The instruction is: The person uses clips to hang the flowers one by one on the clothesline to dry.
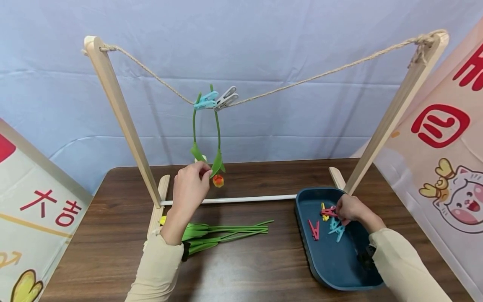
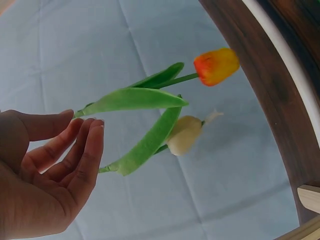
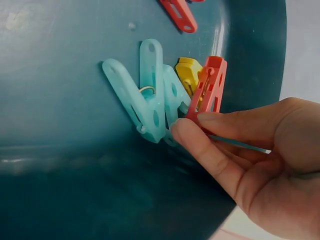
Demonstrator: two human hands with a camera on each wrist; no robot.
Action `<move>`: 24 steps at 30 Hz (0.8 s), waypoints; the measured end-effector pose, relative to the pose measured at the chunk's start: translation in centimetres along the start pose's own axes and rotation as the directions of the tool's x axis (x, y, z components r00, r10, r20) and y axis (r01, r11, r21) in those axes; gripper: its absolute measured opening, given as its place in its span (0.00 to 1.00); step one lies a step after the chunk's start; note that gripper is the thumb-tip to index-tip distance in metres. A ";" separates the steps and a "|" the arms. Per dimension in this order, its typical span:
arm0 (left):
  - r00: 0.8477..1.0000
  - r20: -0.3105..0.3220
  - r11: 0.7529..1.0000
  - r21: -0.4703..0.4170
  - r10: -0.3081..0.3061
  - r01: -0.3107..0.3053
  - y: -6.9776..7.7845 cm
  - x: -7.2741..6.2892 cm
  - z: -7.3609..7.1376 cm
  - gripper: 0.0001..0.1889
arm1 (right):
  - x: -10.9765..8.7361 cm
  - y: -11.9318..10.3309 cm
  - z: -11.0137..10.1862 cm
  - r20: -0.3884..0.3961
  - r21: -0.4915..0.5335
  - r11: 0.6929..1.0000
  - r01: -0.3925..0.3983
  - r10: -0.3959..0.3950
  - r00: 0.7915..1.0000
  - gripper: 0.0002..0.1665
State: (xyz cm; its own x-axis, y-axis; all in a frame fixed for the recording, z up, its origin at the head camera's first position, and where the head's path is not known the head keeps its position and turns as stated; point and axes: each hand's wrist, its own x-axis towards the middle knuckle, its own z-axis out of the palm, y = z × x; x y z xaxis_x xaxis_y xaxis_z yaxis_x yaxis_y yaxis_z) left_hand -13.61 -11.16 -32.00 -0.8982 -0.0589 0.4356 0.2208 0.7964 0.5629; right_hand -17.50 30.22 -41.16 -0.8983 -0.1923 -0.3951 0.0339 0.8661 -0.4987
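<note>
My left hand [image 1: 191, 180] is raised beside two tulips hanging heads-down from a rope, fingers loosely bent with thumb and fingertips slightly apart. Its fingertips overlap the leaf base of the orange tulip [image 2: 217, 66] in the left wrist view. The cream tulip [image 2: 184, 136] hangs next to it. A light blue clothespin [image 1: 206, 100] and a grey clothespin [image 1: 226, 99] fasten their stems to the rope [image 1: 320, 75]. Inside the dark blue tray [image 1: 324, 268], my right hand [image 1: 351, 209] pinches the end of a red clothespin [image 3: 211, 82] between thumb and index finger.
Light blue clothespins [image 3: 145, 95], a yellow one [image 3: 188, 72] and another red one [image 1: 314, 230] lie in the tray. Green-stemmed tulips [image 1: 226, 235] rest on the wooden table [image 1: 264, 268], partly behind my left forearm. Two wooden posts [image 1: 124, 113] and a white crossbar [image 1: 249, 199] frame the rope.
</note>
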 end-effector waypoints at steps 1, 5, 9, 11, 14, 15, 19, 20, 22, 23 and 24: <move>1.000 0.001 1.000 0.001 -0.003 0.003 0.0 0.0 0.0 0.04 | 0.0 0.0 0.1 -0.003 -0.008 1.000 0.000 0.000 1.000 0.08; 1.000 0.007 1.000 -0.002 -0.013 0.013 -0.2 -0.3 0.1 0.04 | -0.2 0.0 0.2 -0.017 -0.008 1.000 0.019 -0.019 1.000 0.09; 1.000 0.021 1.000 0.005 -0.015 0.015 -0.3 -0.5 0.2 0.03 | -0.3 -0.2 0.1 -0.016 -0.002 0.999 0.050 -0.051 0.999 0.09; 0.999 0.032 1.000 0.008 -0.018 0.018 -0.3 -0.6 0.3 0.04 | -0.3 -0.3 -0.1 -0.012 0.004 0.998 0.071 -0.070 0.997 0.10; 0.999 0.050 1.000 0.013 -0.016 0.015 -0.1 -0.8 0.5 0.04 | -0.5 -0.9 -0.5 -0.010 0.004 0.993 0.116 -0.116 0.993 0.10; 0.998 0.056 1.000 0.014 -0.015 0.014 0.0 -0.9 0.6 0.04 | -0.5 -1.2 -0.7 -0.011 0.000 0.992 0.130 -0.130 0.991 0.10; 0.996 0.087 1.000 0.024 0.008 -0.010 0.3 -1.4 1.2 0.04 | -0.8 -2.8 -1.4 -0.036 -0.018 0.983 0.183 -0.184 0.982 0.11; 0.995 0.096 1.000 0.024 0.015 -0.018 0.5 -1.6 1.4 0.04 | -0.8 -3.4 -1.5 -0.042 -0.020 0.980 0.199 -0.200 0.979 0.11; 0.993 0.115 0.999 0.024 0.034 -0.037 0.6 -1.9 1.9 0.04 | -1.0 -4.5 -1.6 -0.051 -0.021 0.972 0.234 -0.234 0.971 0.11; 0.991 0.123 0.998 0.026 0.048 -0.051 0.8 -2.1 2.2 0.04 | -1.0 -5.1 -1.7 -0.050 -0.018 0.969 0.248 -0.249 0.967 0.11; 0.990 0.131 0.997 0.028 0.061 -0.065 0.9 -2.2 2.5 0.04 | -1.1 -5.7 -1.7 -0.051 -0.023 0.962 0.271 -0.272 0.961 0.12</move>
State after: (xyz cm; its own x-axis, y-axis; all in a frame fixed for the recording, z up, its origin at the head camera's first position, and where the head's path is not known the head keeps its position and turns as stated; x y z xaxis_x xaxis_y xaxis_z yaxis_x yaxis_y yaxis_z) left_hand -12.37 -8.78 -34.21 -0.9250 0.0690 0.3736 0.2682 0.8152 0.5133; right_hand -17.46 26.29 -36.55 -0.8946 -0.3972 -0.2049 -0.2212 0.7918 -0.5693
